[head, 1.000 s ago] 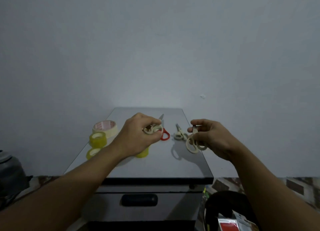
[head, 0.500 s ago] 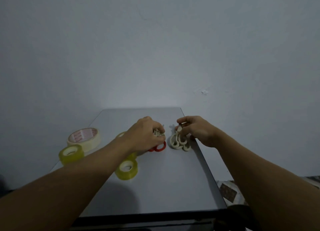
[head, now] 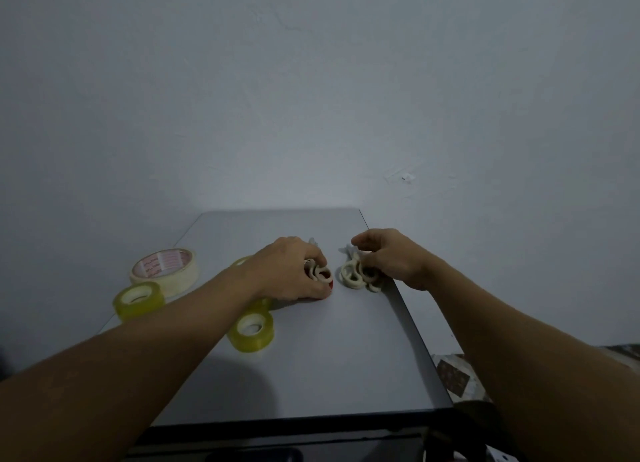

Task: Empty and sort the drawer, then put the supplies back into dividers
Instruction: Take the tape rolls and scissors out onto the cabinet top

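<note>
Yellow tapes (head: 254,333) x3, L hand (head: 287,271) grips 1 scissors (head: 320,273), R hand (head: 394,257) grips 2 scissors (head: 351,276)

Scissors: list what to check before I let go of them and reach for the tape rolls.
1. Left hand grips scissors: ok.
2. Those scissors resting on the tabletop: cannot tell, the hand hides them.
3. Right hand curled on the pile of scissors: ok.
4. Pile fully on the tabletop: ok, though near its right edge.
5. Tape rolls in view, left of the scissors: ok.
</note>
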The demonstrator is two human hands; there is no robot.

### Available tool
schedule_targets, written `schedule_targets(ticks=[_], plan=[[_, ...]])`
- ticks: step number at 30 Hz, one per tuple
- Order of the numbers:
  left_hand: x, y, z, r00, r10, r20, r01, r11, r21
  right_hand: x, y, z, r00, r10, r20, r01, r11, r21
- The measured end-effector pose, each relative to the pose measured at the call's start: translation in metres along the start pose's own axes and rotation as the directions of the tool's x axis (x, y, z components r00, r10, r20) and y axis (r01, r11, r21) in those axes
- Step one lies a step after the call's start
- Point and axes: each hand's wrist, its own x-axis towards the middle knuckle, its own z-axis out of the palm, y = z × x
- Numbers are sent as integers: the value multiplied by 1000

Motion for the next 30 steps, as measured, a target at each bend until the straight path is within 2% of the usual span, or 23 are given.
schedule_targets(ticks=[6,16,23,30], plan=[[-3,-1,0,1000,11,1,-11,1000,-25,-5,1,5,998,-12,-54,13,999,33],[-5,0,-3,1000,-12,-15,11,1000,-29,-12,-2,8,999,-12,-53,12,1000,15],[-21,-1,-17,999,-23,-37,21,998,-51,-30,-6,7,990,13,-142,-2,997,74],[-74,6,-41,988,-7,-153,-21,984,-179,-71,-27,1,981,-76,-178,67,996,-53]])
